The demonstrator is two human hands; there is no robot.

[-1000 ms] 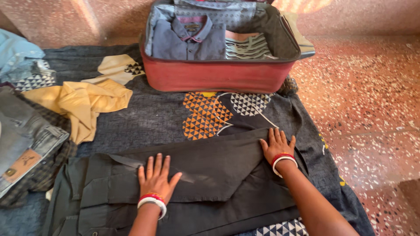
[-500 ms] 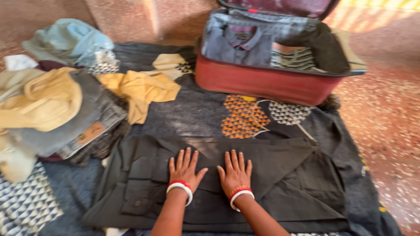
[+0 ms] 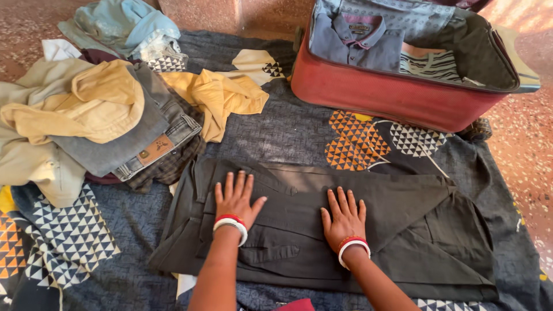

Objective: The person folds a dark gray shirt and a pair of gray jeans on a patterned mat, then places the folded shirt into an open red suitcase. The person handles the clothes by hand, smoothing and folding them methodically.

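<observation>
head cam | above, looking steeply down | near the hands (image 3: 291, 210) | single view

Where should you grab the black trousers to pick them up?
Probably at the waistband end of the black trousers, coming from the left side, where the left hand lies. The cloth there is layered and thick, and its edge lies free on the blanket. The right hand presses the middle flat.

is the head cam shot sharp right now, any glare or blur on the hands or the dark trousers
Head view: sharp, with no motion blur on the left hand or right hand; the dark trousers are evenly lit, their folds readable, with no glare; bright sun patches fall on the speckled floor at the top right, behind the red suitcase; shadows are soft.
</observation>
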